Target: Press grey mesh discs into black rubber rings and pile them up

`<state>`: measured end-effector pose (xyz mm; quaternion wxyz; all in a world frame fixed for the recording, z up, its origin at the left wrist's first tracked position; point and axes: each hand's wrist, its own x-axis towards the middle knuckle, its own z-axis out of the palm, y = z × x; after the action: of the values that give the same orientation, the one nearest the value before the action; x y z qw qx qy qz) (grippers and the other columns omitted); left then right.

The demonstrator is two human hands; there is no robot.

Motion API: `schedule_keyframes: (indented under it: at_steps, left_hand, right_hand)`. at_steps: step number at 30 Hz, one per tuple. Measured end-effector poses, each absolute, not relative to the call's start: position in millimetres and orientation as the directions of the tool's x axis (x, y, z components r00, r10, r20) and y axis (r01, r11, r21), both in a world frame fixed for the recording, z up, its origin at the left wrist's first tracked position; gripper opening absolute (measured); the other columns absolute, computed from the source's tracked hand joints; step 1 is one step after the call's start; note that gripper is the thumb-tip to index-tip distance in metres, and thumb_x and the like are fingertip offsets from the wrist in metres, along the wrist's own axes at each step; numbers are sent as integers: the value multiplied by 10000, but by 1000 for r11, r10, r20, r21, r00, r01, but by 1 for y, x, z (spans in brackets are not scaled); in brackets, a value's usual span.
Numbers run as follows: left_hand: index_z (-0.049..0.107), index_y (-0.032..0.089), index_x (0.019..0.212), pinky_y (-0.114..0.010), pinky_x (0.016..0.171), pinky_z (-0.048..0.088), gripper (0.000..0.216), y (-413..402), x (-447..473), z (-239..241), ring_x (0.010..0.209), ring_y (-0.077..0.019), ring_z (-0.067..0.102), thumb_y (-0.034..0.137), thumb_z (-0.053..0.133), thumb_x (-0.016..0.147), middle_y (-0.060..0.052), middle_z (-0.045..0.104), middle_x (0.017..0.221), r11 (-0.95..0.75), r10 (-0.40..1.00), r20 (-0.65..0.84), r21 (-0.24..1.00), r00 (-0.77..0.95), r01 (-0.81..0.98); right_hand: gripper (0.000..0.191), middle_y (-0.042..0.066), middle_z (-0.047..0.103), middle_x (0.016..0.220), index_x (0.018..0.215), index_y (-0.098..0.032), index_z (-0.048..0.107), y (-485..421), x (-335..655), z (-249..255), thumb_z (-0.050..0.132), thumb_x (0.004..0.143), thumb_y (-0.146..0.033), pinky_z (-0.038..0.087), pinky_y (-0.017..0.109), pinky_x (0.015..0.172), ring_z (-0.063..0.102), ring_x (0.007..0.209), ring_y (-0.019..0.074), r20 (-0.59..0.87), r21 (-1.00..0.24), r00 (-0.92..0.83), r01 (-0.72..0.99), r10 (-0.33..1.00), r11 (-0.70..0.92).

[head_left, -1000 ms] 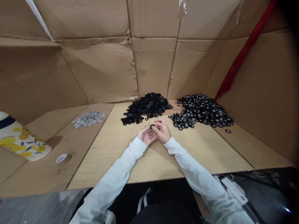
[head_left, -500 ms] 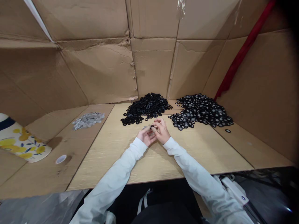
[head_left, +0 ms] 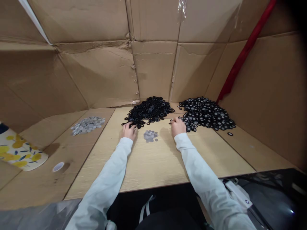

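The small heap of grey discs [head_left: 150, 135] lies on the light wooden board [head_left: 153, 163], and I place everything from this heap; my left hand [head_left: 129, 131] is just to the left of it, and my right hand [head_left: 178, 126] is to the right of it, a little farther away; my left fingers [head_left: 128, 125] curve down and touch the edge of the heap of black rings [head_left: 148, 110], which is behind the grey discs; I cannot tell if they pinch a ring; my right fingers [head_left: 173, 121] lie low at the edge of the heap of black rings with grey centres [head_left: 206, 113], behind and to the right of the grey discs; they look loosely apart, but I cannot tell if they hold something; a bigger heap of grey discs [head_left: 87, 125] is well to the left of the small heap, on the brown cardboard [head_left: 93, 80] beside the board; one single ring [head_left: 230, 134] lies far to the right of it
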<state>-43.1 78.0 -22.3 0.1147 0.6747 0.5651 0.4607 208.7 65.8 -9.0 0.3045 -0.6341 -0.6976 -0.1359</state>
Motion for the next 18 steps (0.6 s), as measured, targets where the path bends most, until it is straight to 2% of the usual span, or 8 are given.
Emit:
schedule_keyframes:
  at_steps: [2,4,7,11,15,17,18]
  left_hand:
    - [617,213,844,-395,940,265,247,82,-53,-26,1126,-269,307,122,517,637,-85,454,1150,-293,859,504,630,-92,719]
    - [601,216,877,-396,917,291,290,87,-55,-30,1120,-251,314,82,458,664,-77,444,1165,-255,865,492,602,-100,757]
    - [610,222,782,-398,878,332,237,96,-51,-33,1052,-233,373,98,426,697,-65,485,1120,-194,883,460,536,-92,821]
    - [609,223,654,-401,879,335,196,105,-48,-32,1013,-226,401,121,446,690,-52,540,1044,-180,872,489,387,-36,904]
    - [604,207,644,-386,860,354,182,104,-52,-33,977,-228,441,99,459,658,-69,552,1027,-200,852,524,336,-7,920]
    - [602,202,674,-372,847,368,185,103,-55,-34,960,-223,462,93,453,656,-71,555,1021,-214,848,529,375,-19,902]
    - [600,199,690,-366,843,374,185,103,-55,-34,957,-220,469,98,448,662,-71,557,1016,-223,844,536,407,-34,886]
  right_hand:
    - [230,149,501,884,669,-154,628,73,227,-12,406,692,-95,319,390,650,388,842,253,625,-306,197,952,755,6]
    - [231,154,485,944,668,-142,637,78,240,-17,410,679,-101,305,417,684,362,899,277,634,-378,333,921,698,-96]
    - [243,146,479,967,686,-135,652,82,248,-24,411,668,-109,287,430,721,337,934,282,585,-416,432,886,687,-204]
    - [229,128,474,1009,757,-134,657,83,244,-25,451,668,-179,279,424,752,327,948,274,466,-385,467,872,751,-304]
    - [258,122,462,1070,828,-144,644,81,231,-22,451,705,-263,279,434,769,329,972,293,474,-392,421,887,773,-244]
    - [269,113,481,1058,873,-163,632,79,218,-23,435,731,-278,295,408,772,355,965,275,488,-380,268,922,831,-74]
    - [263,106,502,1031,878,-170,631,78,209,-25,441,735,-281,308,382,772,380,944,254,463,-372,137,927,875,52]
